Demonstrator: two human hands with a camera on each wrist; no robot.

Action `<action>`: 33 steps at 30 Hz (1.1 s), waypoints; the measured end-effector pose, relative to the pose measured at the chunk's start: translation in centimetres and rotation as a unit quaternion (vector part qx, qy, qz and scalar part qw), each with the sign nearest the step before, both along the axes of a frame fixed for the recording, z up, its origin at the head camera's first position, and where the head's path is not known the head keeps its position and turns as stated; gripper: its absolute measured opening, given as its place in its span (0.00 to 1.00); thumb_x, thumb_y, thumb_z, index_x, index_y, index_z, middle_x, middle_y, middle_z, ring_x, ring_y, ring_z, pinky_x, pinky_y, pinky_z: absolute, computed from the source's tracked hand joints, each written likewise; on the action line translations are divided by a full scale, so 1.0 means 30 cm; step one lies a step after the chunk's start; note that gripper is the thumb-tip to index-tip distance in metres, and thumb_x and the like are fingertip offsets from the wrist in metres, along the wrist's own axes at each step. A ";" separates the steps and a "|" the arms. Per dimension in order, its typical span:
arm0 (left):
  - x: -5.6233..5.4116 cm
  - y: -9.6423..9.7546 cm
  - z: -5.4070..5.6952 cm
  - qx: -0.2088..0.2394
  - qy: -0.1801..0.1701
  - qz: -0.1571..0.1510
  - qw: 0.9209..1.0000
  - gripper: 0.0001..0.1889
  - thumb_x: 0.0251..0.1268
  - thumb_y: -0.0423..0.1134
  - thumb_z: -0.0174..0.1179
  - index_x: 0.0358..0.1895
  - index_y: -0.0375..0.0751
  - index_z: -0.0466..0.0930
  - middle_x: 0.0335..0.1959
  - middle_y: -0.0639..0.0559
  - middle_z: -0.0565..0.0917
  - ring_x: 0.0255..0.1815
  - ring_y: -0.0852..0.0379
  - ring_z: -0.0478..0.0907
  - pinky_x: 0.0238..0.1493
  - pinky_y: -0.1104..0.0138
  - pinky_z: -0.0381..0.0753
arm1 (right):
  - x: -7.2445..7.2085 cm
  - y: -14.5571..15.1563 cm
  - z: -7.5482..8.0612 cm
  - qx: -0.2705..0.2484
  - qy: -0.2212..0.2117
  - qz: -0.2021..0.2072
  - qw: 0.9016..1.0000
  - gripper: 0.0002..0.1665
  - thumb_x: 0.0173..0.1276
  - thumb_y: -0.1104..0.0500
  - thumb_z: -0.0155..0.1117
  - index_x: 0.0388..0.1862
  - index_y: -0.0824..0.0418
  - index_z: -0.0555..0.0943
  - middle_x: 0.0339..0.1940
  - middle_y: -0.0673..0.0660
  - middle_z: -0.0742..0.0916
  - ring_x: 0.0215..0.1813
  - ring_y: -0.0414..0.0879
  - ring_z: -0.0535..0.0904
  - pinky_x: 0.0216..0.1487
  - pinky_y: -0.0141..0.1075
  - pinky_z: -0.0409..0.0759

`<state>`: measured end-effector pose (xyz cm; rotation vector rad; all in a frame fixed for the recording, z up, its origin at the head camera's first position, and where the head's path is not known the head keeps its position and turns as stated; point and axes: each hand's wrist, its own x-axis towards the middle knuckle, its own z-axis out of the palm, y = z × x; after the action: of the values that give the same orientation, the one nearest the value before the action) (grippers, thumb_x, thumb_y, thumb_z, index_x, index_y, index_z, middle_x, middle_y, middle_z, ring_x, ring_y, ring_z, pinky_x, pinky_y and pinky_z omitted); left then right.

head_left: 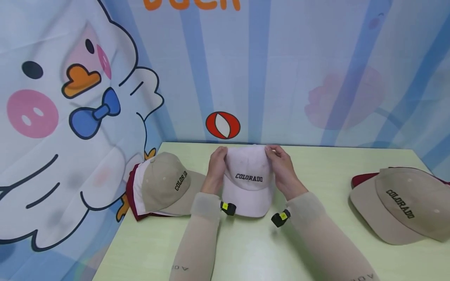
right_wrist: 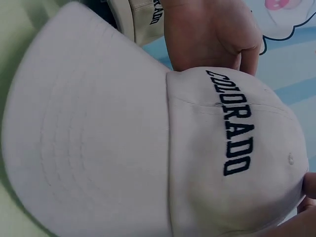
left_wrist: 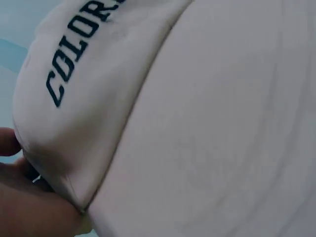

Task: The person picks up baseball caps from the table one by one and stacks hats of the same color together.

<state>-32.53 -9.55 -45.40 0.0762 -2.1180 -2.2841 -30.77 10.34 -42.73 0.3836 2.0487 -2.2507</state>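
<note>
A white baseball cap (head_left: 247,191) with dark COLORADO lettering is held up between both hands over the middle of the table, its brim toward me. The left hand (head_left: 215,169) grips the crown's left side, and the right hand (head_left: 284,171) pinches its upper right side, thumb in front. In the right wrist view the cap (right_wrist: 98,128) shows brim and crown at full size, with the left hand (right_wrist: 212,37) at the far side. The left wrist view is mostly filled by the brim (left_wrist: 217,113); some left fingers are hidden behind the crown.
To the left, a beige cap (head_left: 165,181) sits on a white cap and a maroon cap (head_left: 131,195). On the right, another beige cap (head_left: 400,207) lies over a maroon cap (head_left: 363,178). A cartoon-printed cloth (head_left: 288,78) hangs behind the pale table (head_left: 246,249).
</note>
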 end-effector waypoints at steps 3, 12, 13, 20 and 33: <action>-0.004 0.000 0.001 -0.018 -0.022 0.023 0.999 0.16 0.85 0.49 0.41 0.40 0.47 0.73 0.38 0.52 0.72 0.48 0.54 0.70 0.55 0.61 0.68 | -0.011 -0.006 -0.003 0.002 -0.002 0.000 1.000 0.12 0.83 0.49 0.54 0.54 0.50 0.81 0.55 0.48 0.78 0.65 0.48 0.72 0.75 0.44 0.67; -0.017 0.017 0.000 -0.066 -0.041 0.082 0.994 0.17 0.86 0.53 0.40 0.49 0.44 0.72 0.45 0.49 0.71 0.52 0.52 0.70 0.57 0.60 0.70 | -0.038 -0.039 -0.006 0.008 -0.002 -0.018 1.000 0.18 0.82 0.49 0.56 0.63 0.55 0.80 0.61 0.53 0.78 0.65 0.49 0.74 0.73 0.44 0.70; -0.017 0.019 -0.001 -0.068 -0.041 0.084 0.993 0.18 0.85 0.54 0.40 0.51 0.44 0.71 0.47 0.49 0.71 0.53 0.52 0.70 0.58 0.60 0.70 | -0.041 -0.042 -0.007 0.008 -0.004 -0.020 1.000 0.19 0.82 0.49 0.56 0.64 0.55 0.80 0.61 0.53 0.78 0.65 0.49 0.74 0.72 0.44 0.71; -0.010 0.017 -0.010 -0.088 -0.047 0.072 0.992 0.27 0.83 0.59 0.40 0.68 0.44 0.69 0.66 0.46 0.67 0.65 0.49 0.68 0.75 0.54 0.68 | -0.063 -0.057 -0.011 0.014 -0.016 -0.017 1.000 0.21 0.83 0.46 0.54 0.67 0.53 0.79 0.64 0.54 0.76 0.67 0.50 0.73 0.73 0.45 0.71; -0.015 0.015 -0.038 -0.111 -0.067 0.066 0.989 0.33 0.83 0.62 0.38 0.82 0.49 0.58 0.83 0.46 0.55 0.83 0.46 0.56 0.84 0.51 0.54 | -0.124 -0.079 -0.026 0.033 -0.013 0.011 0.999 0.22 0.83 0.45 0.54 0.68 0.50 0.78 0.72 0.56 0.76 0.74 0.53 0.71 0.78 0.49 0.67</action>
<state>-32.98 -9.11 -46.55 0.3634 -2.3380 -2.0114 -34.50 7.97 -43.50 0.3896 2.1087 -2.1576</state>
